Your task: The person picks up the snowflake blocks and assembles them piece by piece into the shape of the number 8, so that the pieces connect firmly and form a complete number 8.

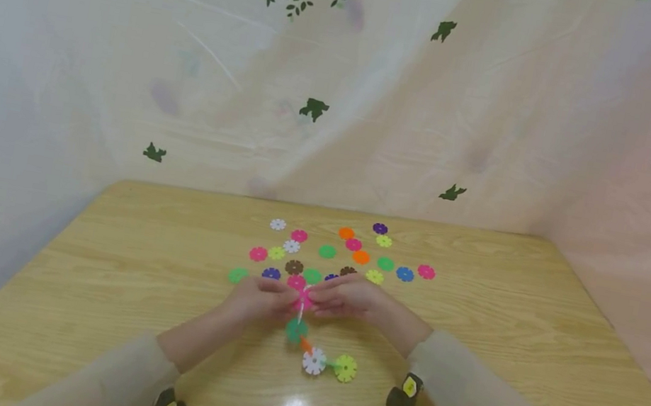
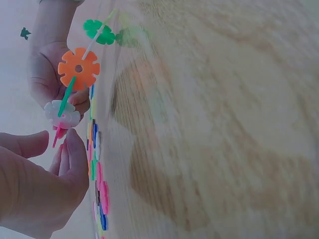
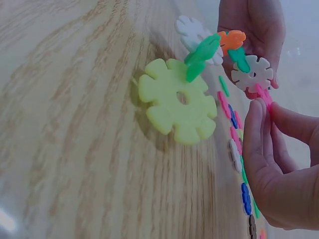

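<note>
In front of me both hands meet at a pink slotted flower disc (image 1: 304, 298), the upper end of a linked chain. My right hand (image 1: 353, 297) pinches this disc between thumb and fingers. My left hand (image 1: 261, 298) holds it from the other side; in the left wrist view the disc's thin edge lies between thumb (image 2: 34, 144) and forefinger. From the pink disc the chain runs through a white disc (image 3: 252, 74), a green disc (image 1: 296, 330), an orange disc (image 2: 79, 68), another white disc (image 1: 314, 361) and a green one (image 3: 203, 55) to a yellow disc (image 3: 177, 99).
Many loose flower discs lie flat beyond the hands, among them a blue one (image 1: 405, 274), an orange one (image 1: 346, 233) and a brown one (image 1: 294, 267). The wooden table (image 1: 510, 298) ends at a pale curtain (image 1: 371, 160) with leaf prints. Black wrist cameras sit at both sleeves.
</note>
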Demonstrator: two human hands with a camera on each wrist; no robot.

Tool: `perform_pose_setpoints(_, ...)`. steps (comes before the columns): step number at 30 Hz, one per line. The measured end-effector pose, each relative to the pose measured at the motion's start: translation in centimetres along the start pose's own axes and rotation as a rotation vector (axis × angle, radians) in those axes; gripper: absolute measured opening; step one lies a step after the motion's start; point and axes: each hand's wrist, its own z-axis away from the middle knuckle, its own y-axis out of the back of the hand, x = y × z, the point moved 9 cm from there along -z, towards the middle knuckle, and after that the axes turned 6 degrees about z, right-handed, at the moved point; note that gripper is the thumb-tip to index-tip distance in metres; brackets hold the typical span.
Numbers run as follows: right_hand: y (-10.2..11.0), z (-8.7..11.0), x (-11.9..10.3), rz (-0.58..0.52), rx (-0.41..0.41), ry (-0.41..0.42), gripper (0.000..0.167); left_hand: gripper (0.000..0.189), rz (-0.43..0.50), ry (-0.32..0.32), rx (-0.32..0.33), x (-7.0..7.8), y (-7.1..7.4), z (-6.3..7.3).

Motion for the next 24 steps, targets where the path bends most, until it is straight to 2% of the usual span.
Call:
perform_pose_setpoints(10,-1.0,-0.2,0.0,0.035,-0.033,0.001,0.031,0.021,0.006,-0.011,0.010,-0.2,0.1,-0.5)
perform_pose_setpoints(14,-0.3,0.0,-0.7,0.091,0.014,0.026,0.030,0.020,0.037,-0.019,0.014,-0.2,0.2,-0.5)
perform_pose_setpoints(18,1.4,0.2,-2.0,0.283,0.168,0.081,0.024,0.020,0.061,-0.001,0.031,-0.4,0.5,-0.4)
perform_pose_setpoints(20,2.0,0.2,-2.9,0.427,0.238,0.129,0.020,0.021,0.069,0.010,0.033,-0.6,0.6,-0.4)
perform_pose_setpoints(22,1.9,0.2,-3.8,0.589,0.280,0.195,0.016,0.022,0.076,0.014,0.030,-0.7,0.6,-0.3)
perform_pose_setpoints(24,1.3,0.2,-4.5,0.739,0.288,0.275,0.014,0.022,0.077,0.015,0.023,-0.8,0.7,-0.3)
